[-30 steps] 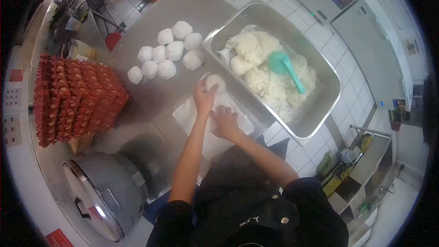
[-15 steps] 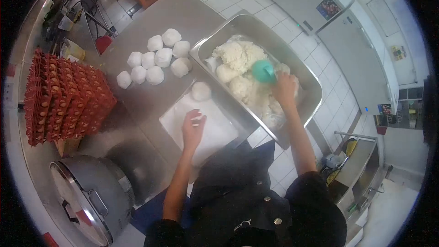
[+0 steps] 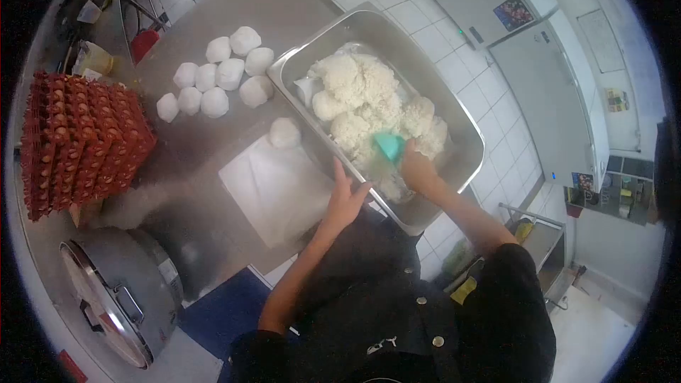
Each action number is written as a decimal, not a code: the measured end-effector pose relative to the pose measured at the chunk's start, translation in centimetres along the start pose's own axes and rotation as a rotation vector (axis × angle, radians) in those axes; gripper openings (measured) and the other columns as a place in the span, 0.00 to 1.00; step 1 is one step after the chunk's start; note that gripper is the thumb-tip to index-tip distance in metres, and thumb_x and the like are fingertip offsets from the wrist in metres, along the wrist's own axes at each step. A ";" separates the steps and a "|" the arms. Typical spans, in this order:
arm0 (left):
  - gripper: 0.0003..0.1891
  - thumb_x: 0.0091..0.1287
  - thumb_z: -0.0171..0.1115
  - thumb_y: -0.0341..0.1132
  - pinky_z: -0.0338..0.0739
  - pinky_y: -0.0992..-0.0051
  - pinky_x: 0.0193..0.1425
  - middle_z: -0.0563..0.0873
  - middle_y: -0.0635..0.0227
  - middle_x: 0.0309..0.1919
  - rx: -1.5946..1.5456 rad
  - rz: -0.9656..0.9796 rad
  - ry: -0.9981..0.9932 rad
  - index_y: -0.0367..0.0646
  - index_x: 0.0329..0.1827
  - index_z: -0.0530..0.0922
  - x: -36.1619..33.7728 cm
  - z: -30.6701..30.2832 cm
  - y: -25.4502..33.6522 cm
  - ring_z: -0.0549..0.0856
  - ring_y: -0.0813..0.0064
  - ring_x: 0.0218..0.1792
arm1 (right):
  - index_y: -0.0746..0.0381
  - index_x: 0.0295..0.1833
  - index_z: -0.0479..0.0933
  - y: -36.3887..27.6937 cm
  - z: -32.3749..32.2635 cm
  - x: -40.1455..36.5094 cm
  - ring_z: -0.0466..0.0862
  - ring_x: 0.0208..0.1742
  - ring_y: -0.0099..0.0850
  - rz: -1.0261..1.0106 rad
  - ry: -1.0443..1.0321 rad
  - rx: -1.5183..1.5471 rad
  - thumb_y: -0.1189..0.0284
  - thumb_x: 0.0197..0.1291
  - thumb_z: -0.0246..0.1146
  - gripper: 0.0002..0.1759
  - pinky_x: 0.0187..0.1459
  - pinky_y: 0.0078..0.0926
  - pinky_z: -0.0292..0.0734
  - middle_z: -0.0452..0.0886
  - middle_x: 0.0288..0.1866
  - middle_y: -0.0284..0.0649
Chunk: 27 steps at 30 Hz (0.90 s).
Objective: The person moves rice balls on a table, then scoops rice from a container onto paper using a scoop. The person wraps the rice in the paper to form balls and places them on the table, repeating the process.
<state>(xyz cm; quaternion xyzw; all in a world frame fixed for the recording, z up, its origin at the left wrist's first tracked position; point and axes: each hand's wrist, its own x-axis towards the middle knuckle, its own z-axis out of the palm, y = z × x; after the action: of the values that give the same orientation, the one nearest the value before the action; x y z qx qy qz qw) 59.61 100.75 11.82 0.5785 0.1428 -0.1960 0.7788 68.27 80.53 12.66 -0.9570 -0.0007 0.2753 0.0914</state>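
Observation:
My right hand (image 3: 420, 170) is closed on a teal scoop (image 3: 389, 145), whose bowl is down among the clumped white rice (image 3: 358, 89). The rice lies on clear plastic in a deep steel pan (image 3: 468, 159). At the pan's near-left rim is my left hand (image 3: 345, 200), its thumb and forefinger apart and appearing to touch the rim. White paper sheets (image 3: 266, 181) lie on the steel table left of that hand. A white rounded bundle (image 3: 285, 132) sits at their upper corner. Several similar white bundles (image 3: 229, 74) are grouped farther back, beside the pan.
Red trays of eggs (image 3: 81, 142) are stacked high on the left. A large lidded metal pot (image 3: 113, 298) stands at the lower left. Grey cabinets (image 3: 550, 92) line the far right across a white tiled floor (image 3: 418, 21). The steel table (image 3: 184, 191) carries the pan and bundles.
My left hand has moved right from above the paper to the pan's rim. My right hand has brought the scoop lower and nearer in the rice. The whole view has shifted slightly.

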 end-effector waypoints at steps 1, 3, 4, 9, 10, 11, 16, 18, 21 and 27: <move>0.52 0.73 0.61 0.29 0.88 0.69 0.42 0.82 0.47 0.56 -0.048 -0.038 0.007 0.40 0.81 0.24 0.1 0.1 0.1 0.88 0.63 0.45 | 0.77 0.57 0.62 -0.5 -0.5 0.6 0.87 0.44 0.63 -0.013 -0.018 0.038 0.81 0.61 0.55 0.20 0.44 0.54 0.83 0.82 0.40 0.71; 0.56 0.74 0.60 0.26 0.90 0.66 0.43 0.84 0.49 0.51 -0.030 -0.084 -0.006 0.49 0.79 0.15 -0.4 -0.1 -0.9 0.88 0.66 0.40 | 0.78 0.57 0.62 -0.1 0.1 0.8 0.86 0.44 0.64 -0.053 -0.106 0.089 0.79 0.61 0.54 0.20 0.45 0.55 0.81 0.82 0.41 0.72; 0.56 0.74 0.60 0.26 0.90 0.66 0.43 0.84 0.49 0.51 -0.032 -0.092 -0.009 0.49 0.79 0.15 -0.3 0.0 0.2 0.88 0.66 0.40 | 0.78 0.57 0.62 0.1 0.1 2.0 0.86 0.44 0.64 -0.095 -0.147 0.097 0.78 0.63 0.52 0.20 0.44 0.55 0.81 0.82 0.41 0.72; 0.54 0.74 0.60 0.28 0.89 0.69 0.42 0.82 0.47 0.54 -0.049 -0.112 0.001 0.44 0.80 0.18 -0.3 0.1 1.2 0.87 0.68 0.42 | 0.79 0.56 0.63 1.5 1.4 4.9 0.85 0.44 0.65 -0.255 -0.324 0.081 0.74 0.64 0.50 0.20 0.43 0.54 0.80 0.81 0.44 0.74; 0.54 0.74 0.60 0.28 0.89 0.68 0.42 0.83 0.47 0.53 -0.040 -0.112 0.003 0.44 0.80 0.18 -0.1 0.2 1.2 0.87 0.69 0.41 | 0.79 0.57 0.63 1.6 1.4 5.2 0.86 0.43 0.63 -0.291 -0.322 0.042 0.73 0.65 0.50 0.21 0.42 0.53 0.80 0.82 0.43 0.72; 0.54 0.74 0.60 0.28 0.89 0.68 0.42 0.83 0.47 0.53 -0.029 -0.114 0.007 0.45 0.80 0.18 0.0 0.1 1.3 0.87 0.69 0.41 | 0.79 0.57 0.63 1.6 1.6 5.3 0.86 0.42 0.62 -0.329 -0.322 0.006 0.72 0.66 0.50 0.22 0.41 0.52 0.80 0.82 0.43 0.71; 0.56 0.75 0.59 0.27 0.89 0.66 0.45 0.84 0.50 0.51 -0.066 -0.122 -0.011 0.58 0.79 0.15 -0.1 -0.4 0.4 0.89 0.66 0.42 | 0.76 0.62 0.62 -0.1 -4.1 3.1 0.87 0.33 0.47 -0.307 -0.627 0.202 0.65 0.70 0.53 0.26 0.33 0.44 0.80 0.83 0.35 0.58; 0.56 0.75 0.59 0.27 0.89 0.66 0.45 0.83 0.49 0.51 -0.041 -0.140 -0.009 0.58 0.80 0.15 0.0 -0.7 0.9 0.89 0.65 0.42 | 0.72 0.64 0.63 -0.5 -5.4 3.3 0.85 0.28 0.39 -0.311 -0.719 0.183 0.62 0.70 0.55 0.27 0.30 0.39 0.79 0.82 0.30 0.50; 0.55 0.75 0.60 0.27 0.89 0.66 0.45 0.83 0.48 0.53 -0.025 -0.158 -0.003 0.58 0.80 0.17 -0.4 -0.8 1.4 0.89 0.64 0.41 | 0.66 0.60 0.68 1.2 -6.3 4.0 0.73 0.17 0.24 -0.321 -0.923 0.313 0.67 0.69 0.57 0.19 0.17 0.25 0.69 0.73 0.24 0.30; 0.54 0.74 0.61 0.28 0.89 0.67 0.43 0.81 0.45 0.55 -0.053 -0.165 0.034 0.50 0.82 0.21 -0.5 -0.5 1.1 0.89 0.65 0.40 | 0.57 0.60 0.70 6.9 -4.5 6.3 0.64 0.18 0.13 -0.040 -1.024 0.809 0.67 0.72 0.57 0.14 0.17 0.13 0.61 0.64 0.23 0.23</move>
<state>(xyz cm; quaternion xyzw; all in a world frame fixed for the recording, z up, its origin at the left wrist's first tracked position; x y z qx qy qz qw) 59.68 101.59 12.79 0.5470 0.2084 -0.2458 0.7726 75.62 73.27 11.88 -0.5948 0.0416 0.6730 0.4377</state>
